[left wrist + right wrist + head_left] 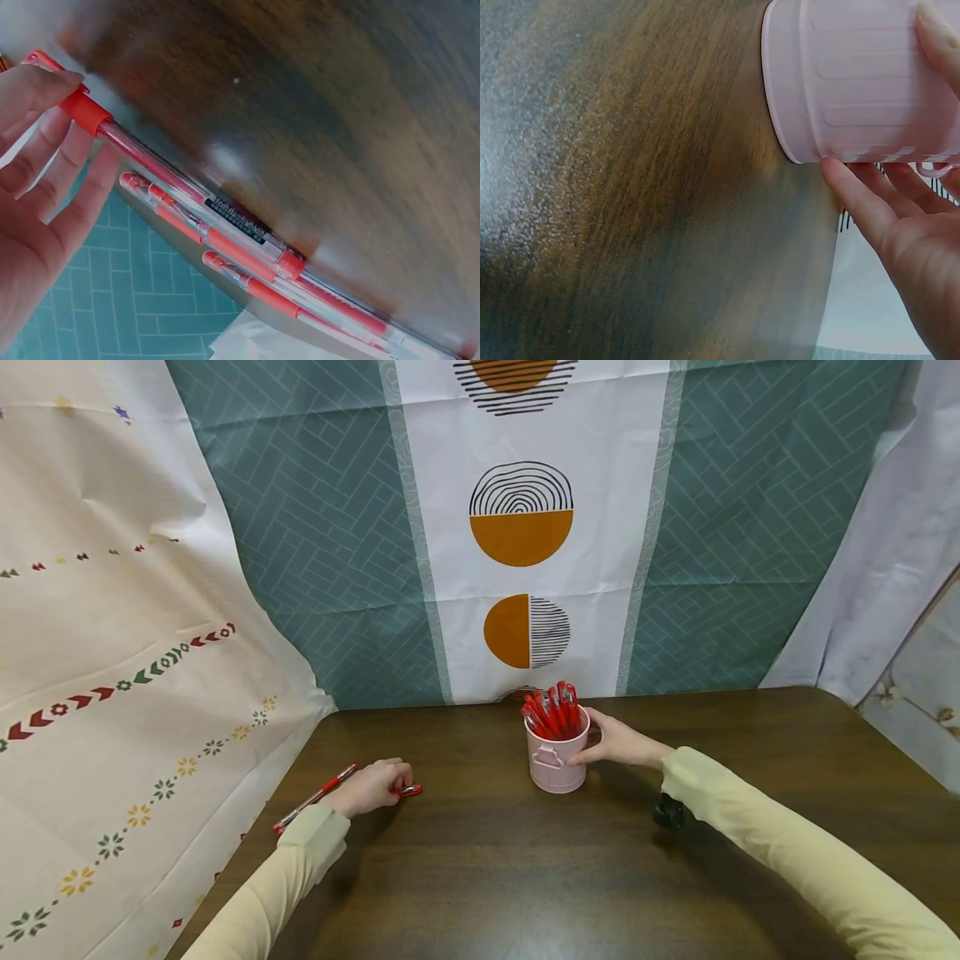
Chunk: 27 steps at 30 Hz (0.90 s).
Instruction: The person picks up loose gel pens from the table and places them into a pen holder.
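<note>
At the left of the table, my left hand [373, 787] pinches a red pen [161, 169] by its capped end, thumb against fingers. In the left wrist view the clear barrel slants down to the right, above several other red pens [244, 259]. Some of those show in the head view as a red-and-clear strip [318, 797] beside the hand. My right hand [618, 743] grips the side of a pink bucket-shaped pen cup [557, 770], thumb on the front and fingers round the other side. A bunch of red pens [553, 714] stands upright in it.
The dark wooden table [465, 877] runs back to a green and white patterned cloth [330, 527]. A cream cloth [150, 693] hangs along the left edge. A small dark object [667, 812] shows under the right cuff.
</note>
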{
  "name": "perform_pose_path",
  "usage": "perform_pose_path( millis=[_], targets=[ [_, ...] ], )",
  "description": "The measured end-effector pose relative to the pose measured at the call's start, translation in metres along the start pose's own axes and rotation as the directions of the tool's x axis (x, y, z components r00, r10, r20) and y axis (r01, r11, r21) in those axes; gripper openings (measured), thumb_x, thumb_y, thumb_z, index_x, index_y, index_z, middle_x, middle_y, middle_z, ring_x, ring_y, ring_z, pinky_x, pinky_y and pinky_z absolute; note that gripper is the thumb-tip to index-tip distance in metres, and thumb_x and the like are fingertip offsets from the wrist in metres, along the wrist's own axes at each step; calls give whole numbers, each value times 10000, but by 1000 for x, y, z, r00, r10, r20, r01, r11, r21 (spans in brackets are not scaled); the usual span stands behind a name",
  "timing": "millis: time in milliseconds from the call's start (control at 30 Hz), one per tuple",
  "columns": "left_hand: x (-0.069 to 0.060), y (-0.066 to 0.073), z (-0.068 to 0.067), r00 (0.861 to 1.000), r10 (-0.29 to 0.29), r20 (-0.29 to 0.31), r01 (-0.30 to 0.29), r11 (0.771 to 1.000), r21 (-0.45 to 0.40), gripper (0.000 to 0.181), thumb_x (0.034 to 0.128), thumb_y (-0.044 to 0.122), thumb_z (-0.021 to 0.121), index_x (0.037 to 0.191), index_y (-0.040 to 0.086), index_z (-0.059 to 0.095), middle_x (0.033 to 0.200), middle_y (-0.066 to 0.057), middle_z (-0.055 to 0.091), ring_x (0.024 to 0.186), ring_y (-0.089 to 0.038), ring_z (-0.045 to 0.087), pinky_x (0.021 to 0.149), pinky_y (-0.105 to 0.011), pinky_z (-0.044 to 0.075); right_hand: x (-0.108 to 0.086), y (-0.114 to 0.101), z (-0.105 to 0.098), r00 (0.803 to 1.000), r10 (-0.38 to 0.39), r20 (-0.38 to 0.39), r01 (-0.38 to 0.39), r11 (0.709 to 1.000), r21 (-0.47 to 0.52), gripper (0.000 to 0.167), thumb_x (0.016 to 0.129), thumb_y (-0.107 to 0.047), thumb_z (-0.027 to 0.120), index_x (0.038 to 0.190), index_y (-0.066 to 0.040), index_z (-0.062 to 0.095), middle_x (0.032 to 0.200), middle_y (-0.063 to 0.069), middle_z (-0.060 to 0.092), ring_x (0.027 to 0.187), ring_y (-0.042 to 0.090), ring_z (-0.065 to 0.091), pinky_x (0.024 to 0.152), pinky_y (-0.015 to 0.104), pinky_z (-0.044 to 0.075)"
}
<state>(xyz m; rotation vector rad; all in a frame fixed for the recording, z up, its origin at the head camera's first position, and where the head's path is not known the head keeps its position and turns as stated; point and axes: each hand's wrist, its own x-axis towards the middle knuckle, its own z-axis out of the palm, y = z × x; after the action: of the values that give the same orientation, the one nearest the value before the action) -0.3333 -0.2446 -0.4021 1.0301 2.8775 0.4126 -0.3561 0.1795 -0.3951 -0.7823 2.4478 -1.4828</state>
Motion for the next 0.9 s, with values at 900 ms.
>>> perform_pose_path(
  millis=[900],
  targets=[
    [19,23,-37,980,66,-188,-70,997,-14,297,713,-126,646,901,77,537,783,12,503,713,-176,489,631,-294,434,0,1,0,1000,-7,2,7,1000,19,815,710,-217,778,1349,-34,306,1265,137,447,1121,295,433,889,438,388]
  ],
)
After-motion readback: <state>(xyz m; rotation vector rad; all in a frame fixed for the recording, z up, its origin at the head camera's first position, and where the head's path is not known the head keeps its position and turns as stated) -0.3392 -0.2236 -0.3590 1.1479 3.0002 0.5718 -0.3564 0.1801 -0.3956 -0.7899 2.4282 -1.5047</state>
